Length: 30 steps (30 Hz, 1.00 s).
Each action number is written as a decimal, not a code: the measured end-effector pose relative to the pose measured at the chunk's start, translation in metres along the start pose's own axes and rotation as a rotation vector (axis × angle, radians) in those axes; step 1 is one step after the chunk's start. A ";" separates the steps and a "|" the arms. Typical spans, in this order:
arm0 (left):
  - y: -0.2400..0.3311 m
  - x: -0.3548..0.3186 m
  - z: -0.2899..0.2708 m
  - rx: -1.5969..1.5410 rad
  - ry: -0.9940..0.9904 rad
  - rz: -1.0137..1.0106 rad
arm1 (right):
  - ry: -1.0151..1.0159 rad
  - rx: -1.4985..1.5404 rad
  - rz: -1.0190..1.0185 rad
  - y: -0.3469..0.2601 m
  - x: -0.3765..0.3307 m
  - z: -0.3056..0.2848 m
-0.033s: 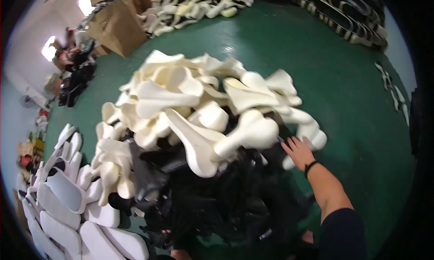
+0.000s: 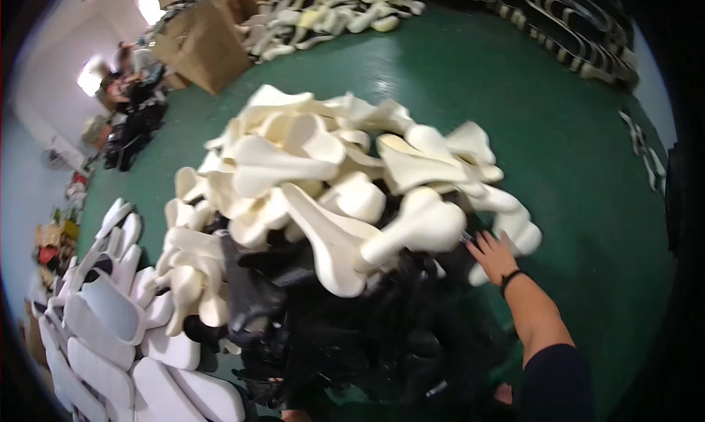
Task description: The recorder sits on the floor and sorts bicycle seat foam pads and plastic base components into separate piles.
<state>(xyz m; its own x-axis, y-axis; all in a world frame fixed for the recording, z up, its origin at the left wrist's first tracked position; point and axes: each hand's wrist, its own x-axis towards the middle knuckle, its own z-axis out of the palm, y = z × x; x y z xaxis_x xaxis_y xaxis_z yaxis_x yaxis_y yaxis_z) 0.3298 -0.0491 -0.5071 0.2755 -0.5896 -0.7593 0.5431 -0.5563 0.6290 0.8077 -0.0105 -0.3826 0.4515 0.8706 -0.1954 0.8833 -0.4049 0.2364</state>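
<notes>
right hand (image 2: 493, 255) open, fingers spread, reaching into the heap's right edge on the green floor (image 2: 573, 128) | cream saddle-shaped foam pads (image 2: 418, 224) lie over black pieces (image 2: 382, 334) | left hand not visible | advice: grip one pad by its narrow end, lift clear to avoid toppling neighbours

Even indoor light; glaring windows (image 2: 153, 2) upper left; slight motion blur; fisheye bending, dark vignette at edges.

cream foam saddles (image 2: 330, 180) heaped over black shells (image 2: 352, 334), green floor (image 2: 558, 128), brown cardboard box (image 2: 194, 44).
</notes>
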 end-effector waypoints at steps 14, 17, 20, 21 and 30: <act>-0.010 -0.124 -0.115 -0.213 0.418 -0.085 | -0.369 0.245 -0.265 -0.042 -0.052 -0.079; 0.013 -0.131 -0.115 -0.197 0.475 -0.010 | -0.325 0.136 -0.369 -0.060 -0.059 -0.144; 0.027 -0.145 -0.093 -0.197 0.521 0.056 | -0.254 -0.037 -0.355 -0.074 -0.065 -0.214; 0.031 -0.149 -0.079 -0.203 0.532 0.079 | -0.202 -0.114 -0.336 -0.080 -0.070 -0.237; 0.148 -0.306 -0.090 -0.414 1.177 0.892 | 0.351 1.393 0.063 -0.150 -0.154 -0.400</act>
<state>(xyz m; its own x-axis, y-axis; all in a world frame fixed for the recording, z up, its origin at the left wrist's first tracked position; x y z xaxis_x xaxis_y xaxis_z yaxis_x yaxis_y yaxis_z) 0.3976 0.1020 -0.1967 0.9651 0.2618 0.0051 -0.0136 0.0307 0.9994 0.5554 0.0278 -0.0068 0.6207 0.7810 0.0686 0.3581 -0.2045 -0.9110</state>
